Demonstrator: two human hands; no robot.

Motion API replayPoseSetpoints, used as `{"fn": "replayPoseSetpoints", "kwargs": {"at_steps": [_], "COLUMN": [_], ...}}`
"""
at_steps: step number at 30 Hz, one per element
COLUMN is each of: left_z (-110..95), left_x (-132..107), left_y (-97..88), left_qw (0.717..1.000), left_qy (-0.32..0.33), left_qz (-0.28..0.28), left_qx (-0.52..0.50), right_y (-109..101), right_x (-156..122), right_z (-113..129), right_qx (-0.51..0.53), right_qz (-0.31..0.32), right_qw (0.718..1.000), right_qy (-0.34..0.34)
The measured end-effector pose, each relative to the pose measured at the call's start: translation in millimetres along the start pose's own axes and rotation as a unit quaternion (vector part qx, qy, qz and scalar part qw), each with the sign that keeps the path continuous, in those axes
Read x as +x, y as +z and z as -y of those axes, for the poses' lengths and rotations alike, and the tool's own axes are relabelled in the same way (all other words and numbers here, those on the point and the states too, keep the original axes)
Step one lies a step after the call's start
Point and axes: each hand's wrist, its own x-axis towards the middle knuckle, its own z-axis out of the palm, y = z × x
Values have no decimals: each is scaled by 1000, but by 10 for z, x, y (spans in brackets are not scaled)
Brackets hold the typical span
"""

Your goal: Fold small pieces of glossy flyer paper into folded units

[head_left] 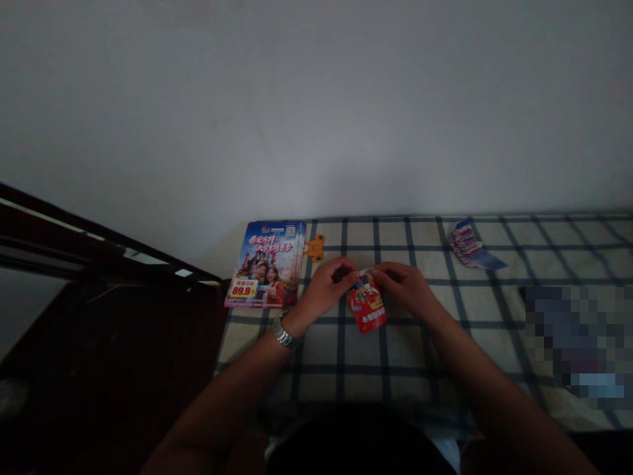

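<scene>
1. Head view, far left: a glossy blue-and-purple printed flyer (pixel 266 265) is seen lying flat on the checked blue-and-cream cloth (pixel 395 356), beside a small orange paper cut-out (pixel 314 247).
2. Centre: the small red printed paper packet (pixel 366 303) is pinched at its top edge by the left hand (pixel 326 287) and the right hand (pixel 405 285), both closed on it just above the cloth; the step in hand appears to be folding or tearing that edge, for which a firm, steady pinch would be needed.
3. Right: a fanned stack of blue-and-white leaflets (pixel 469 246) lies well apart.

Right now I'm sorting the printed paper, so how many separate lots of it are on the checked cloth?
3: the big flyer stack far left, the red leaflet pinched by left hand and right hand, and the fanned leaflets far right. The blurred patch may hide more.
</scene>
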Motion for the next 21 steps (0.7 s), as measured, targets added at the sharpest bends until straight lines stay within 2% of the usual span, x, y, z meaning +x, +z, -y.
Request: {"fn": "replayPoseSetpoints", "kwargs": {"at_steps": [6,17,21], "left_z": [-47,-55,-70], "left_x": [-6,-4,-23], "left_y": [-10,-20,-8], "left_qw": [1000,1000,999], "left_qy": [5,14,20], "left_qz": [-21,5,31], "left_qx": [-5,7,22], "right_y": [-9,-27,-19], "right_x": [-15,-7,-18], "right_z": [-3,4,-13], "right_qx": [-13,-47,-63], "right_qz": [33,43,64], "right_qw": [999,998,996], "right_qy": [5,5,7]}}
